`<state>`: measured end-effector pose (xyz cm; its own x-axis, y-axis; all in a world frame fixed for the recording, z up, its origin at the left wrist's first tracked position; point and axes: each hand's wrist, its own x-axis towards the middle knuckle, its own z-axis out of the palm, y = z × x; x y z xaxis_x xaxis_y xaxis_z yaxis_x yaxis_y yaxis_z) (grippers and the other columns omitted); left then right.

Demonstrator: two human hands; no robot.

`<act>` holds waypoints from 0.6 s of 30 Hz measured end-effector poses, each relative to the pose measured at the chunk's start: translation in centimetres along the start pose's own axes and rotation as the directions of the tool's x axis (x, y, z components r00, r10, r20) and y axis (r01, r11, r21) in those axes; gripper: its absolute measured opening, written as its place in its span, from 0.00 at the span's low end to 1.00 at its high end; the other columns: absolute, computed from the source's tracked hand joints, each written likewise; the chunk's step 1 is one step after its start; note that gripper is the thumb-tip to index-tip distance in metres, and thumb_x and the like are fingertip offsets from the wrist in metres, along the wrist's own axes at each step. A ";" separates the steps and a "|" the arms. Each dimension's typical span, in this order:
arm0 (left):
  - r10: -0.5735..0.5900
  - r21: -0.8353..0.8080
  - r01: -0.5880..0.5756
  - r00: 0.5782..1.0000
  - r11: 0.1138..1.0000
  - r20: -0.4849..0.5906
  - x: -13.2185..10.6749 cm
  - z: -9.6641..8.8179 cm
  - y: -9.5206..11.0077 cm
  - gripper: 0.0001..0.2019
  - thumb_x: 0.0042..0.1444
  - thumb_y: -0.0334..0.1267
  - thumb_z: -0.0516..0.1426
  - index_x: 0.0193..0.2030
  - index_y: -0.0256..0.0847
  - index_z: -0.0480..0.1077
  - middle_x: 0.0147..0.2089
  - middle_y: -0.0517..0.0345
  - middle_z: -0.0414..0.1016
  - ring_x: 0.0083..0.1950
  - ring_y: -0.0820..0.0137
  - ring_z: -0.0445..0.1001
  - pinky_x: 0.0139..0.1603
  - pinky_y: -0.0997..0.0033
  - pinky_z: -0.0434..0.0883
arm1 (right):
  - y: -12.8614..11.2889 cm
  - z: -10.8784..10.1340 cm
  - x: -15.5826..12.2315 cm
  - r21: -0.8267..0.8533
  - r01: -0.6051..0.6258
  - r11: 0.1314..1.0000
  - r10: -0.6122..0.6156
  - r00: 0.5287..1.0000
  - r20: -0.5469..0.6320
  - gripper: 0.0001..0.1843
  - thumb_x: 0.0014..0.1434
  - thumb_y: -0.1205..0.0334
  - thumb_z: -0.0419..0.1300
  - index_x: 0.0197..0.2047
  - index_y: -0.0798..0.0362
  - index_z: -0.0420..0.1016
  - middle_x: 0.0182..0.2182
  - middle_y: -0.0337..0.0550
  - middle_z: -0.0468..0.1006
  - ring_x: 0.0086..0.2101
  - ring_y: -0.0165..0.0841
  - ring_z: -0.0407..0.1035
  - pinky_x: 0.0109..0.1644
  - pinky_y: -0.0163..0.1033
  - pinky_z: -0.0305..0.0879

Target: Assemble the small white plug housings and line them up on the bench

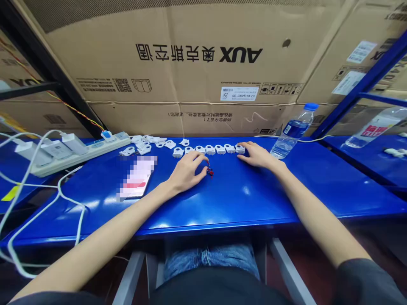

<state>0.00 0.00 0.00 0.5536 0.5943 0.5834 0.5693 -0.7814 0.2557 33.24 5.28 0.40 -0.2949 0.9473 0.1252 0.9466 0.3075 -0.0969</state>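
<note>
My left hand rests on the blue table, fingers curled down, its fingertips pinching a small red and dark part. My right hand lies flat with fingers spread, its fingertips touching the right end of a row of small white plastic pieces. More white pieces lie loose further left along the table's back edge.
A phone lies left of my left hand. A white power strip with chargers and cables sits at the far left. A water bottle stands at the right; another lies beyond. Cardboard boxes wall the back.
</note>
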 end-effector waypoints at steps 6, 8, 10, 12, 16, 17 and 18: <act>-0.188 -0.202 0.167 0.978 0.965 -0.088 0.3 0.5 0.2 0.11 0.67 0.38 0.55 0.52 0.42 0.76 0.49 0.53 0.83 0.50 0.62 0.81 0.57 0.57 0.77 | -0.1 -0.7 -0.4 -0.013 -0.062 0.998 0.061 0.998 -0.003 0.22 0.68 0.51 0.59 0.61 0.51 0.73 0.55 0.55 0.79 0.52 0.48 0.75 0.52 0.47 0.72; -0.285 -0.271 0.253 0.955 0.929 -0.083 0.4 0.6 0.2 0.11 0.66 0.39 0.56 0.51 0.42 0.77 0.47 0.54 0.84 0.48 0.63 0.82 0.53 0.60 0.78 | -0.3 -0.9 -0.6 -0.007 -0.074 0.997 0.074 0.997 -0.004 0.20 0.67 0.51 0.60 0.57 0.50 0.74 0.52 0.53 0.80 0.49 0.46 0.76 0.50 0.45 0.71; -0.366 -0.324 0.327 0.928 0.888 -0.065 0.6 0.6 0.1 0.12 0.65 0.40 0.57 0.50 0.42 0.79 0.47 0.54 0.85 0.47 0.63 0.83 0.50 0.62 0.79 | -0.4 -1.2 -0.7 -0.009 -0.086 0.996 0.086 0.996 -0.010 0.18 0.64 0.50 0.62 0.53 0.50 0.75 0.49 0.51 0.80 0.46 0.45 0.76 0.48 0.44 0.71; -0.415 -0.359 0.370 0.908 0.857 -0.055 0.7 0.6 -0.1 0.12 0.65 0.40 0.57 0.49 0.43 0.80 0.47 0.54 0.86 0.47 0.63 0.83 0.47 0.63 0.80 | -0.5 -1.5 -0.8 -0.012 -0.097 0.995 0.096 0.995 -0.038 0.17 0.62 0.49 0.64 0.49 0.50 0.75 0.48 0.51 0.78 0.45 0.46 0.76 0.47 0.45 0.72; -0.438 -0.387 0.381 0.896 0.839 -0.068 0.6 0.8 -0.5 0.13 0.63 0.41 0.58 0.49 0.43 0.81 0.45 0.54 0.86 0.45 0.64 0.83 0.43 0.66 0.80 | -1.3 -1.8 -0.8 0.080 -0.104 0.991 0.121 0.962 -0.245 0.17 0.61 0.48 0.64 0.47 0.49 0.75 0.52 0.53 0.75 0.46 0.47 0.75 0.48 0.49 0.74; -0.440 -0.392 0.378 0.895 0.839 -0.078 0.6 0.9 -0.5 0.13 0.63 0.41 0.59 0.50 0.43 0.80 0.44 0.54 0.86 0.44 0.64 0.83 0.42 0.66 0.80 | -1.8 -1.8 -0.8 0.113 -0.080 0.990 0.112 0.944 -0.310 0.17 0.62 0.48 0.63 0.49 0.49 0.74 0.54 0.53 0.74 0.48 0.47 0.75 0.50 0.50 0.74; -0.440 -0.397 0.373 0.894 0.838 -0.089 0.6 0.9 -0.5 0.13 0.63 0.41 0.59 0.51 0.43 0.79 0.43 0.54 0.85 0.44 0.64 0.83 0.41 0.66 0.80 | -2.4 -1.7 -0.9 0.143 -0.043 0.989 0.094 0.926 -0.367 0.17 0.63 0.49 0.62 0.50 0.49 0.74 0.56 0.53 0.73 0.49 0.47 0.75 0.51 0.51 0.74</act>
<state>0.55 0.92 -0.52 0.1901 0.8578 0.4776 0.4422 -0.5091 0.7384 31.41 3.57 2.18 -0.1365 0.8726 0.4690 0.9302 0.2757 -0.2423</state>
